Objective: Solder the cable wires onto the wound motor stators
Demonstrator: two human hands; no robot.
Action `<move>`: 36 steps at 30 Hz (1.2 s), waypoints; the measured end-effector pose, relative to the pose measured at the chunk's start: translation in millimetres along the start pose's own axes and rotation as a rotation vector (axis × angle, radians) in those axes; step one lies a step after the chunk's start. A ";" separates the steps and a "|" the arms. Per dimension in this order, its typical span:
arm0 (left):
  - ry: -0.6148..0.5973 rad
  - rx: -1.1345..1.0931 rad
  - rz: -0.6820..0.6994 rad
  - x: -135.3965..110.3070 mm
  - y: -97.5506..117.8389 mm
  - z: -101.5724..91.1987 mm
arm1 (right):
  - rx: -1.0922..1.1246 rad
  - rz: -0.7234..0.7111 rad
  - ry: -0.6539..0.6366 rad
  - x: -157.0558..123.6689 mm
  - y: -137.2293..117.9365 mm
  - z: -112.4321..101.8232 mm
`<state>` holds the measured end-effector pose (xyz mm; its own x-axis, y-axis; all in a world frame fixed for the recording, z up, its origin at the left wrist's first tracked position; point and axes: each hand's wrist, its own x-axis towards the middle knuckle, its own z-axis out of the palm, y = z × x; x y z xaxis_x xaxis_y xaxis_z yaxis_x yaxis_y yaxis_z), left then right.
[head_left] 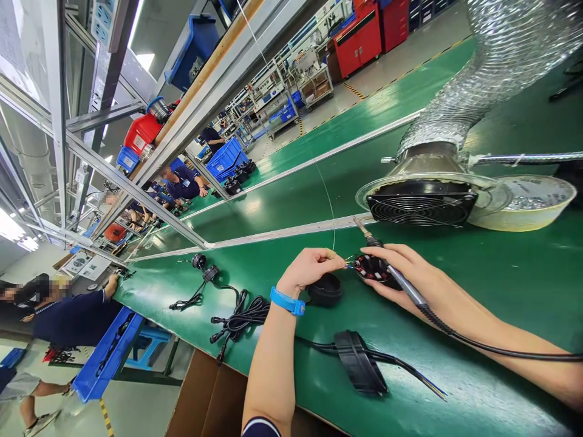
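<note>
My right hand (421,288) is closed around a soldering iron (405,285), its bare tip pointing up and left. The same hand also steadies a round coil part (368,267) with dark red windings. Thin coloured wires (350,263) come off that part, and my left hand (314,267), wearing a blue wrist strap (286,301), pinches them. A fine pale strand (330,203) hangs down to the left fingers. Below the left hand sits a black round cup (325,290). Nearer me lies a black round housing (357,364) with a cable through it and bare coloured wire ends.
Coiled black cables (243,317) lie left on the green bench (501,291). A fan (421,207) under a silver duct (437,115) stands at the back right, beside a shallow bowl (523,209). A metal frame (273,233) crosses behind. A co-worker (75,318) is at the left.
</note>
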<state>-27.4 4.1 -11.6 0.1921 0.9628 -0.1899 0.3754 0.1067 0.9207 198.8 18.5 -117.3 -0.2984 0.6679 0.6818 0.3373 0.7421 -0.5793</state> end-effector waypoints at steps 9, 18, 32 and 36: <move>0.022 0.037 -0.065 -6.0 11.9 9.3 | 0.024 -0.006 -0.009 5.6 7.4 -5.9; 0.013 0.077 -0.082 -9.1 15.9 13.5 | 0.165 -0.030 0.011 10.1 11.6 -3.3; 0.031 0.100 -0.090 -11.4 12.9 15.6 | 0.067 0.006 0.279 15.6 -48.8 -53.6; 0.042 0.083 -0.103 -11.8 15.4 16.8 | 0.013 -0.036 0.272 6.8 -54.1 -62.3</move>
<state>-8.8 -9.8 -0.9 0.1110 0.9576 -0.2659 0.4650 0.1864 0.8655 234.2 -20.7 -53.5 -0.0586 0.6027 0.7958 0.3184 0.7668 -0.5573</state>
